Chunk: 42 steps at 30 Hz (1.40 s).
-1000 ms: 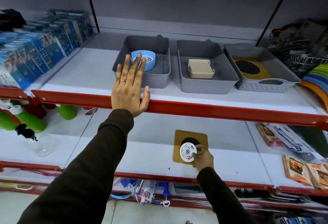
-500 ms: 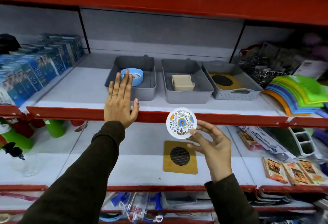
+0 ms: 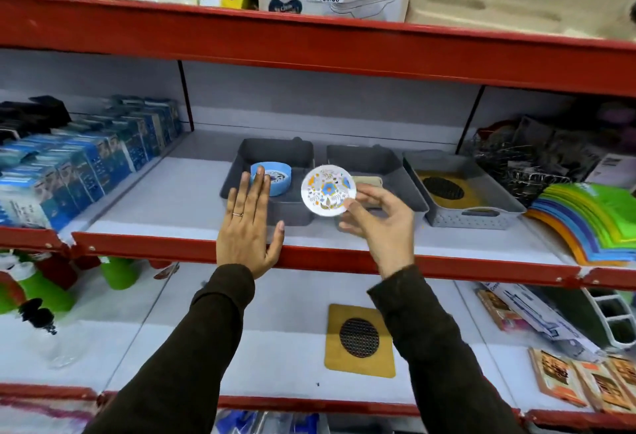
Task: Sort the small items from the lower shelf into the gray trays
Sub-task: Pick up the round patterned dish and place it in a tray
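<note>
Holding 1 disc (image 3: 327, 190), 3 trays (image 3: 275, 155), prob

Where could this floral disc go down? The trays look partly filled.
Bare floor shows in the left tray behind the blue round dish, and in the middle tray behind the beige block. The yellow mat crowds the right tray.

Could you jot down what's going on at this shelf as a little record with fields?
Right hand: holds the round floral disc by its edge, raised in front of the trays
Left hand: open, flat at the red shelf edge
Left gray tray: blue round item
Middle gray tray: beige item, partly hidden
Right gray tray: yellow mat
Lower shelf: yellow mat with mesh circle
</note>
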Motion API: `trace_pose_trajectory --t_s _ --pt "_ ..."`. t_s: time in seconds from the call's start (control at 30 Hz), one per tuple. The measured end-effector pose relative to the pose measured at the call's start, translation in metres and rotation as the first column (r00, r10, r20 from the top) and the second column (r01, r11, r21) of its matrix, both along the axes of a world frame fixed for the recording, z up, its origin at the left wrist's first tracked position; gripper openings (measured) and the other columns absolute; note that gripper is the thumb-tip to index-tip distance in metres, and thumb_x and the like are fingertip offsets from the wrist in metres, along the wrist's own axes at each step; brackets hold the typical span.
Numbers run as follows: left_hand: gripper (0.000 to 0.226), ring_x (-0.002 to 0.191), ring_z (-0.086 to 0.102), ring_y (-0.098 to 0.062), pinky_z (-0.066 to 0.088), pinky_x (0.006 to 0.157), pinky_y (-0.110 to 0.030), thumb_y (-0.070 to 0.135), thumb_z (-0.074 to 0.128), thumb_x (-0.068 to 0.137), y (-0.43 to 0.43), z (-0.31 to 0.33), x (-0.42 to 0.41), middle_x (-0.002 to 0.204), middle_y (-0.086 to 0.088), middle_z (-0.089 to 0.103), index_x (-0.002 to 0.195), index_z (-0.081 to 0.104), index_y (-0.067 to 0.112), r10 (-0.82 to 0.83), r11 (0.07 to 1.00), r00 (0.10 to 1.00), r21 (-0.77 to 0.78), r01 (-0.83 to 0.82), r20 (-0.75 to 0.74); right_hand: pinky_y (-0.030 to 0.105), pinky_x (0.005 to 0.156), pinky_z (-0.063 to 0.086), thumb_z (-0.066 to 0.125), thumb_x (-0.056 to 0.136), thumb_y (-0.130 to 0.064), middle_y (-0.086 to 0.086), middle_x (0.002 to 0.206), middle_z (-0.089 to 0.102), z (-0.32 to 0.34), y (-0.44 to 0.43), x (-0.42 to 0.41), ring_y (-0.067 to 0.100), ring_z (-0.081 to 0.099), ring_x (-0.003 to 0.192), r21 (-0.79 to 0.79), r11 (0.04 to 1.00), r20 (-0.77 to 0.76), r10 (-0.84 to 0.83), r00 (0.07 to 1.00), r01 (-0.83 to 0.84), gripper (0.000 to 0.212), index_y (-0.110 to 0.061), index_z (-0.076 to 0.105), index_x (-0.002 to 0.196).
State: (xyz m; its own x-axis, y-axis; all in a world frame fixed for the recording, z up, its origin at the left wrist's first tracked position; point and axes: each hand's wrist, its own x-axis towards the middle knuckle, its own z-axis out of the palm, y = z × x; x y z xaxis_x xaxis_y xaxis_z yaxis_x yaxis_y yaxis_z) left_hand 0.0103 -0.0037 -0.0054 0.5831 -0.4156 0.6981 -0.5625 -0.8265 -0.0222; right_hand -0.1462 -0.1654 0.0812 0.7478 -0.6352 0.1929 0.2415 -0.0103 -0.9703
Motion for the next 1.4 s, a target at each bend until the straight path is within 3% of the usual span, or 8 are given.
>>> trace_pose_trajectory --t_s 0.13,0.37,0.5,0.63,1.0,1.1,1.2,1.4 --pt "0.082 0.157 0.004 -0.026 -0.005 0.128 -0.035 0.047 0.034 0.093 0.000 0.002 0.001 0.168 -0.011 0.007 0.160 0.007 0.009 -0.032 0.999 0.999 -0.030 0.032 0.012 0.026 0.049 0.060 0.066 0.082 0.012 0.022 0.095 0.067 0.019 -0.004 0.109 0.014 0.065 0.046 0.058 0.997 -0.147 0.052 0.988 -0.044 0.025 0.007 0.063 0.107" --pt "0.080 0.156 0.006 -0.029 -0.006 0.128 -0.036 0.050 0.028 0.094 0.001 0.001 0.001 0.167 -0.014 0.012 0.159 0.009 0.007 -0.004 1.000 1.000 0.018 0.004 0.012 0.040 0.087 0.060 0.064 0.085 -0.011 0.021 0.119 0.068 0.017 -0.010 0.187 0.032 0.070 0.105 -0.204 0.965 -0.457 0.058 0.888 -0.168 0.036 0.002 0.064 0.119" --pt "0.080 0.156 0.008 -0.029 -0.007 0.128 -0.036 0.051 0.030 0.093 0.001 0.000 0.001 0.166 -0.015 0.016 0.158 0.015 0.007 -0.001 0.999 1.000 0.035 0.001 -0.022 0.039 0.085 0.059 0.064 0.087 -0.002 0.026 0.113 0.069 0.015 -0.001 0.173 0.040 0.071 0.098 -0.041 0.995 -0.368 0.071 0.927 -0.092 0.011 0.006 0.066 0.096" --pt "0.080 0.156 0.008 -0.029 -0.009 0.128 -0.035 0.050 0.032 0.093 0.001 -0.001 -0.002 0.167 -0.015 0.015 0.158 0.015 0.007 -0.004 0.999 0.999 0.035 0.005 -0.034 0.033 0.078 0.057 0.055 0.093 0.004 0.025 0.118 0.066 0.011 0.001 0.124 0.041 0.068 0.104 0.078 0.993 -0.210 0.105 0.972 -0.090 0.028 0.005 0.060 0.121" --pt "0.064 0.145 0.032 -0.027 0.003 0.127 -0.044 0.032 0.041 0.094 0.002 -0.030 -0.056 0.155 -0.007 0.037 0.154 0.027 0.015 -0.238 0.965 0.969 -0.099 0.243 0.060 0.032 0.057 0.062 0.069 0.087 -0.009 0.008 0.087 0.072 -0.067 -0.016 -0.050 0.021 0.073 0.073 -0.142 0.990 -0.030 -0.031 0.999 0.026 0.017 -0.014 0.070 0.103" --pt "0.062 0.119 0.050 -0.021 0.030 0.112 -0.040 0.030 0.047 0.091 -0.014 -0.079 -0.111 0.136 0.000 0.049 0.150 0.031 0.022 -0.486 0.874 0.872 -0.040 0.484 -0.058 0.025 0.046 0.052 0.070 0.085 -0.009 0.003 0.070 0.065 -0.126 -0.027 -0.085 0.015 0.063 0.055 -0.148 0.980 -0.138 -0.151 0.979 0.130 0.012 -0.019 0.072 0.093" --pt "0.062 0.117 0.053 -0.019 0.041 0.102 -0.031 0.029 0.046 0.092 -0.037 -0.127 -0.145 0.137 0.000 0.054 0.152 0.032 0.023 -0.503 0.832 0.728 -0.034 0.553 -0.466 0.033 0.058 0.055 0.070 0.085 -0.010 0.003 0.072 0.066 -0.196 -0.047 -0.104 0.021 0.060 0.062 -0.150 0.975 -0.374 -0.207 0.904 0.162 0.011 -0.018 0.073 0.091" --pt "0.060 0.144 0.034 -0.032 0.027 0.120 -0.033 0.018 0.044 0.101 -0.086 -0.199 -0.141 0.158 -0.016 0.034 0.156 0.024 0.008 -0.157 0.987 0.258 -0.147 0.059 -0.953 0.040 0.098 0.051 0.066 0.089 -0.011 0.014 0.119 0.068 -0.295 -0.091 -0.109 0.032 0.066 0.100 -0.063 0.994 -0.807 -0.105 0.581 0.092 0.035 -0.001 0.063 0.122"
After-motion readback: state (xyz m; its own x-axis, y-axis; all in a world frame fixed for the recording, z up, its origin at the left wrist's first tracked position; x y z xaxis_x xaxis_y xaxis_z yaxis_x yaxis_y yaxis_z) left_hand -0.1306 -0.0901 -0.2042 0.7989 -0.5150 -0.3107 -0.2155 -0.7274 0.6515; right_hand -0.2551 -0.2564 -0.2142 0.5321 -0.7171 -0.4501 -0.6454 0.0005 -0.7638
